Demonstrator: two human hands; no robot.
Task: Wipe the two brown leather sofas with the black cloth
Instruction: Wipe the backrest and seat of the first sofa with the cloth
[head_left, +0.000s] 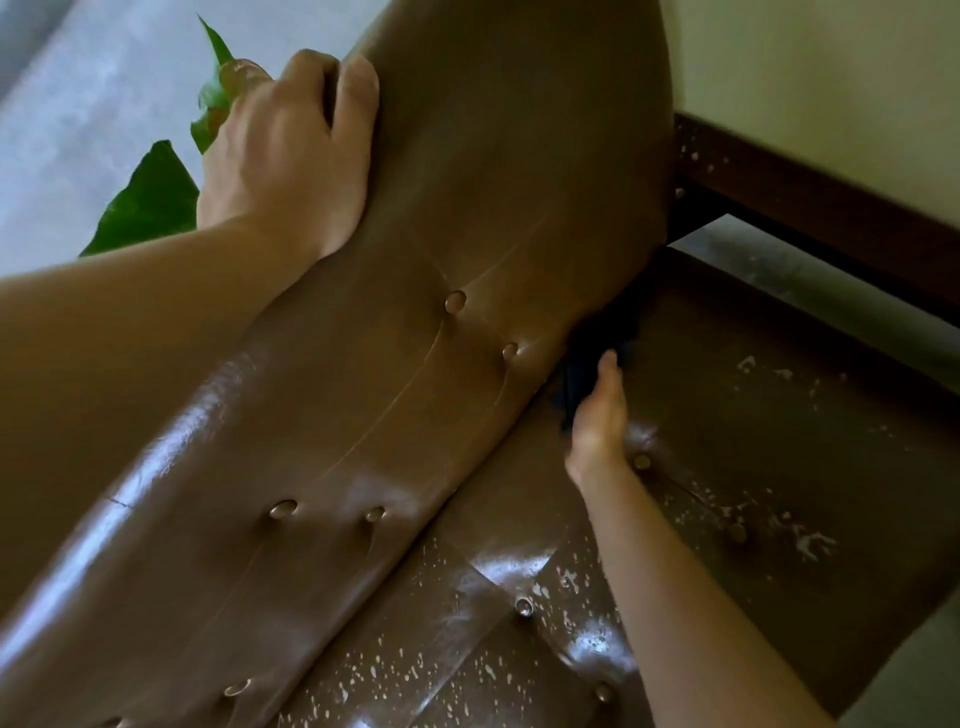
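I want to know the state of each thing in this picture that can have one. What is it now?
back cushion: shiny, gripped at its top edge by the left hand.
seat: covered with white flecks, glossy in patches.
black cloth: bunched, pushed into the gap between cushion and seat.
right hand: on the cloth, fingers hidden.
wooden frame: dotted with white flecks.

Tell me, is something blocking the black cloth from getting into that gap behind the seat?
No, nothing visible is in the way. The right hand presses the black cloth into the gap, and the left hand grips the back cushion.
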